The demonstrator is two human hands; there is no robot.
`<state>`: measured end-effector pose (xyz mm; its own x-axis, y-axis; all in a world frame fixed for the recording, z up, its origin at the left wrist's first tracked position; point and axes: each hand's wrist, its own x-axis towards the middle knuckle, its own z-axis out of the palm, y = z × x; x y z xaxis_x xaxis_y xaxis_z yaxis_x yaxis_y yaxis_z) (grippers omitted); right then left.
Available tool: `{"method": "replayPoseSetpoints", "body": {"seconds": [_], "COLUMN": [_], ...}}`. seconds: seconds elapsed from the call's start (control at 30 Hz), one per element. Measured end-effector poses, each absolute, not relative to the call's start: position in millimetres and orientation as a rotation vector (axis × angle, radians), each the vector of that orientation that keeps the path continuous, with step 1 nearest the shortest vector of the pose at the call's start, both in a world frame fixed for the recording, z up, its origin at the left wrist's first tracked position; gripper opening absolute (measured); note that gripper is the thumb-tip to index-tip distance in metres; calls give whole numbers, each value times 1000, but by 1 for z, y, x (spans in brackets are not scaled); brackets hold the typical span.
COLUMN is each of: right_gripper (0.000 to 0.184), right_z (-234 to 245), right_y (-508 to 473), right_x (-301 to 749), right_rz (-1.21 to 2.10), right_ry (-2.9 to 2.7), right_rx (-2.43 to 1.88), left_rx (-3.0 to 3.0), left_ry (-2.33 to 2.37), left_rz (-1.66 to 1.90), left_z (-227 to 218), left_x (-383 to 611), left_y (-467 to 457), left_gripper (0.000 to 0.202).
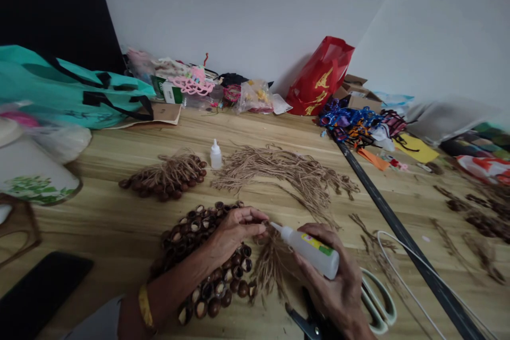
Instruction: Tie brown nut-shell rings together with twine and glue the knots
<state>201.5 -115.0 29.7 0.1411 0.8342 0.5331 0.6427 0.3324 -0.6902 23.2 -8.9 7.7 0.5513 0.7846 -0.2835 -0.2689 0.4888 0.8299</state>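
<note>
My left hand [235, 231] is closed in a pinch at the top of a small tuft of brown twine [271, 265]; a small nut shell may sit between the fingertips, but I cannot make it out. My right hand [338, 281] grips a white glue bottle [311, 249] with a yellow-green label. Its nozzle points left and nearly touches the pinched spot. Under my left wrist lies a pile of hollow brown nut shells [207, 260].
A second small glue bottle [215, 155] stands beyond, between a heap of shells tied to twine [167, 176] and a spread of loose twine strands [287, 170]. Scissors [370, 303] lie under my right hand. A phone [40, 292], teal bag [59, 87] and red bag [321, 77] ring the table.
</note>
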Motion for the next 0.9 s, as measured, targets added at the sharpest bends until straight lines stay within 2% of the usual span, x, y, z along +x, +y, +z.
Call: {"method": "replayPoseSetpoints", "body": {"seconds": [0.17,0.47,0.9], "right_gripper": [21,25,22], "right_z": [25,24,27], "right_y": [-116,-117,-119], "right_x": [202,201,200], "right_rz": [246,238,260], "right_ry": [-1594,-1586,-1604], "right_rx": [-1359,-1395,-1391], "left_rx": [786,798,855], "left_ry": [706,668,654], "left_rz": [700,685,684], "left_z": [7,5,5], "left_x": [24,25,25], "left_y": [-9,-9,-11], "left_gripper": [28,26,23]}}
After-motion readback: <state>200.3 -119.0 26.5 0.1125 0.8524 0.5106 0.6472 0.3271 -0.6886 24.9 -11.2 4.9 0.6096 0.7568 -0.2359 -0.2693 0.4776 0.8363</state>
